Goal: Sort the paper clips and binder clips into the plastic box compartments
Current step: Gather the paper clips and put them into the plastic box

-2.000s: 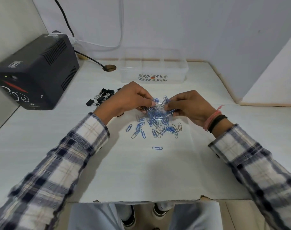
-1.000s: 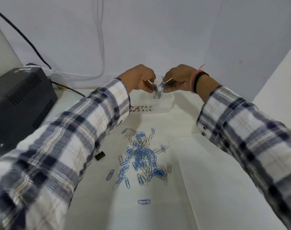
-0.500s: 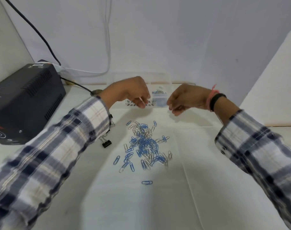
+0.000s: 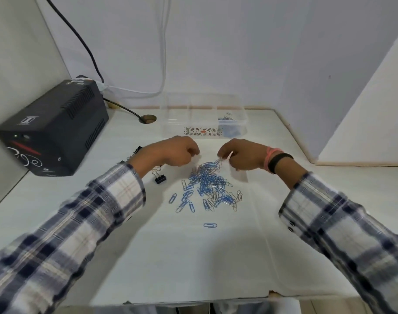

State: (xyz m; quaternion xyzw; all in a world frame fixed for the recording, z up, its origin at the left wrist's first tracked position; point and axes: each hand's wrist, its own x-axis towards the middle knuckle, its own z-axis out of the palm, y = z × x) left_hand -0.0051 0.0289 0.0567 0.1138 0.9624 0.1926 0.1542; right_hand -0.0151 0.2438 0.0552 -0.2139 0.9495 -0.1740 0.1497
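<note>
The worktop [image 4: 148,257] carried a black power unit [image 4: 50,130] at ten o'clock; the plastic box [image 4: 203,114] sat at twelve o'clock, a few paper clips in its right compartment, the others apparently empty; most of the paper clips [image 4: 209,186] lay heaped at centre, so sorting had barely begun; binder clips [image 4: 159,178] waited at nine o'clock of the heap, untouched; the left hand [image 4: 173,152] hovered curled, its grip seemingly empty; the right hand [image 4: 241,155] pinched clips at the heap's far edge.

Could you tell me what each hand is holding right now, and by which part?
Right hand pinches paper clips at the pile's far edge; left hand: cannot tell.
</note>
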